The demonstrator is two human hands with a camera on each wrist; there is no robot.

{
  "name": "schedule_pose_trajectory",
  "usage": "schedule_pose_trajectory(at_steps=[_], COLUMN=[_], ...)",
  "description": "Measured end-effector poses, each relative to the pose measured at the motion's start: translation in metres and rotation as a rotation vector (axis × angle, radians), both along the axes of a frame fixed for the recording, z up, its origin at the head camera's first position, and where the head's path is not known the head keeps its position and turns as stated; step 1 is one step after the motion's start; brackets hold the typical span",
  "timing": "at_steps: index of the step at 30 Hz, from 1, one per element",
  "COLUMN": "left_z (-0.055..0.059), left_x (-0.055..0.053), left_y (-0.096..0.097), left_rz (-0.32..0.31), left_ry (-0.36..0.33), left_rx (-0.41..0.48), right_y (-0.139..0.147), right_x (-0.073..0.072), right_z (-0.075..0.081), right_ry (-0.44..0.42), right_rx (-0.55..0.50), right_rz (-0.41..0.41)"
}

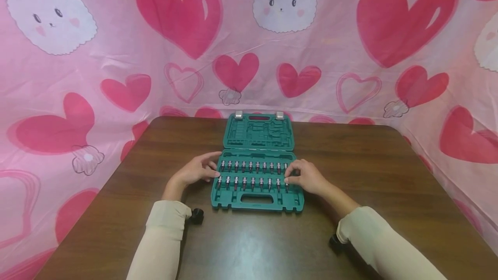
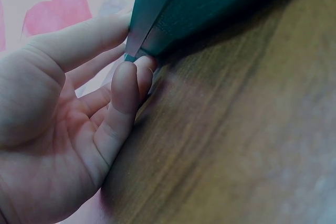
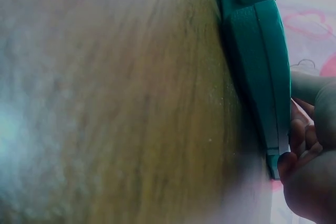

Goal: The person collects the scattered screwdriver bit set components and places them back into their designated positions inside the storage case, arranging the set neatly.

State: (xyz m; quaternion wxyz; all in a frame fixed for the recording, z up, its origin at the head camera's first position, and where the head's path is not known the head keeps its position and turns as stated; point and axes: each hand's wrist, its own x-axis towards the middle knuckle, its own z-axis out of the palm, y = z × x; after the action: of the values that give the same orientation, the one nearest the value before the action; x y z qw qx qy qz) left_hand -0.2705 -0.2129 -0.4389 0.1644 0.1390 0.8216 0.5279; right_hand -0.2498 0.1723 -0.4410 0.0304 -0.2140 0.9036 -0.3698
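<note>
A green plastic tool case (image 1: 256, 205) lies unfolded on the table, its lid leaning back. Two rows of metal bit sockets (image 1: 253, 182) stand in its lower half. My left hand (image 1: 196, 170) rests at the case's left side, index finger stretched toward the upper left corner, thumb near the left end of the lower row. In the left wrist view, the left fingers (image 2: 125, 85) touch the case's edge. My right hand (image 1: 307, 177) reaches over the right side, thumb and index finger pinching the end bit socket (image 1: 287, 187) of the lower row. The case wall partly hides those fingertips in the right wrist view.
The brown wooden table (image 1: 249, 245) extends on all sides of the case. The moulded lid (image 1: 258, 131) has two metal latches at its far edge. Behind the table hangs a pink cloth (image 1: 241, 25) with hearts and rabbits. Dark devices are strapped at both wrists.
</note>
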Motion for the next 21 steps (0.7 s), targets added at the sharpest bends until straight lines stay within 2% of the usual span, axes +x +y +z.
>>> schedule_pose_trajectory(at_steps=[4,8,18,21], left_z=[-0.003,-0.001,0.021,0.016], left_x=[-0.002,-0.001,0.011,0.009], left_y=[-0.001,0.000,0.006,0.005], left_rz=[0.002,0.004,-0.011,-0.008], left_ry=[0.001,0.005,0.001,-0.001], left_rx=[0.007,0.006,-0.002,0.009], right_y=[0.000,-0.001,-0.004,-0.004], right_x=[0.000,-0.001,-0.008,-0.010], right_z=[-0.001,-0.001,0.005,0.006], right_ry=[0.007,0.014,-0.038,-0.043], right_rx=[-0.009,-0.026,-0.035,-0.033], right_rz=[0.005,-0.005,0.010,0.008])
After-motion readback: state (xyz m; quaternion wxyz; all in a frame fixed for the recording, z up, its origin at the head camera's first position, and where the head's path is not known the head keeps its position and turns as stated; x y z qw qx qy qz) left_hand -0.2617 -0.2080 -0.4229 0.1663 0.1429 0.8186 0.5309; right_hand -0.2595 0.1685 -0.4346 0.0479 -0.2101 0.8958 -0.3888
